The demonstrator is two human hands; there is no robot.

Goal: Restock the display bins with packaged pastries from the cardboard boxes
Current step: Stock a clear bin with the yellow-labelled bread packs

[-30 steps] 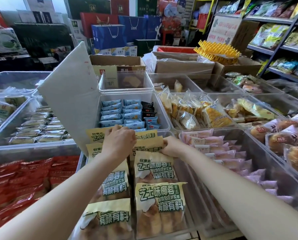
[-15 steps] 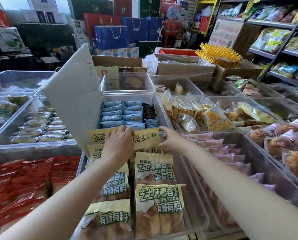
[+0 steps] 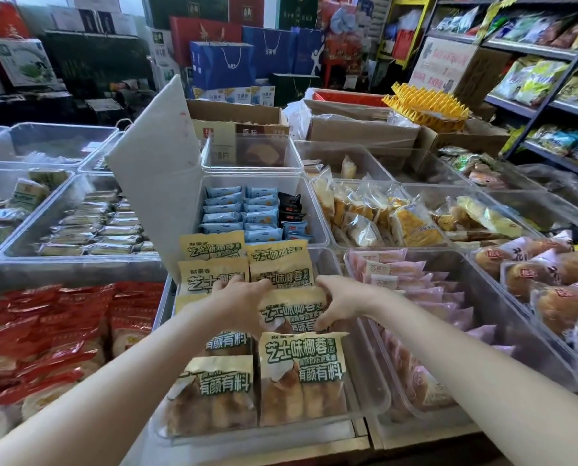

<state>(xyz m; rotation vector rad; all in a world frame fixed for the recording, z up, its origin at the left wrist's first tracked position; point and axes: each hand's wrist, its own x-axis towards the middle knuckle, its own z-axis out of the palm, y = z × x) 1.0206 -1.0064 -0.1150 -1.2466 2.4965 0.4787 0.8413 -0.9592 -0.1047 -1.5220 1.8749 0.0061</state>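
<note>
Landmark for all positions: the clear display bin (image 3: pixel 378 391) holding the yellow-labelled pastry packs, front and centre.

Hands. My left hand (image 3: pixel 233 307) lies over the middle of that bin's left column, fingers curled against the left edge of one pastry pack (image 3: pixel 289 309). My right hand (image 3: pixel 339 302) pinches the same pack at its right edge, thumb below, fingers above. The pack sits third from the front in the bin's right column, apparently raised slightly from the row.

Risks, as I judge them:
- The packs overlap like shingles. Seating this one carelessly could push up the pack behind it or ride over the front pack (image 3: pixel 302 375), spoiling the row.
- The grip is on thin film edges only; the wrapper could slip or crease, and a hard squeeze could crush the bread.
- The white lid (image 3: pixel 153 183) stands tilted at the bin's back left corner. A knock from my left forearm could tip it.

Count. Yellow packs visible in the bin: four in the right column; in the left column four or five, my left hand covering part. Cardboard boxes (image 3: pixel 233 119) behind the bin: at least three. Two hands, both engaged.
</note>
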